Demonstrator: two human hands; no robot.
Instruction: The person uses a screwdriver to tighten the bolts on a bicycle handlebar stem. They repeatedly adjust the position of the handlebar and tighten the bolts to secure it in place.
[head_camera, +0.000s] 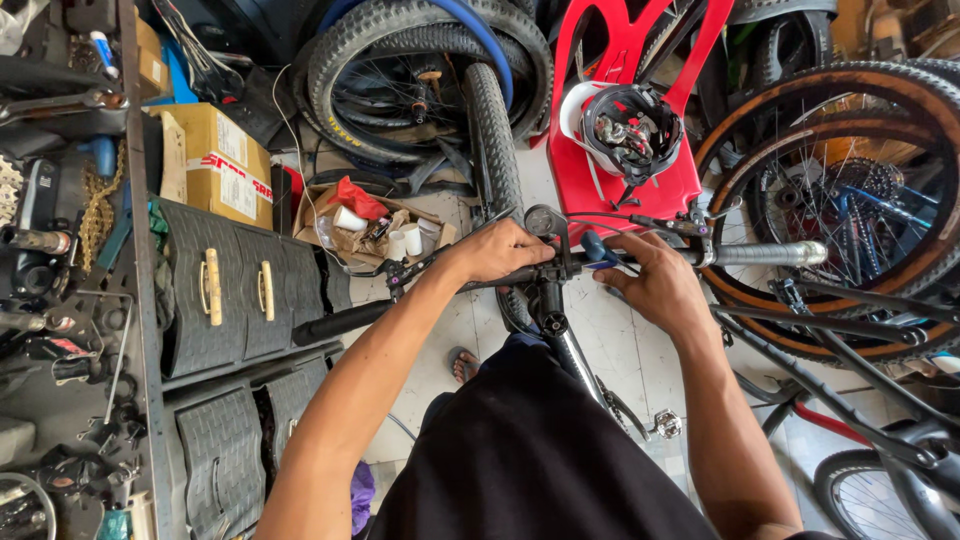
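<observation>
Handlebar (640, 258) of bicycle held crosswise at scene centre, above front tyre (494, 130). Left hand (500, 250) clamped on bar beside stem. Right hand (655, 280) closed round blue-handled tool (597, 250) at bar clamp. Adjustment step judged under way. Next move calls for steady bar, controlled turn. Red chair (600, 180) far right.
</observation>
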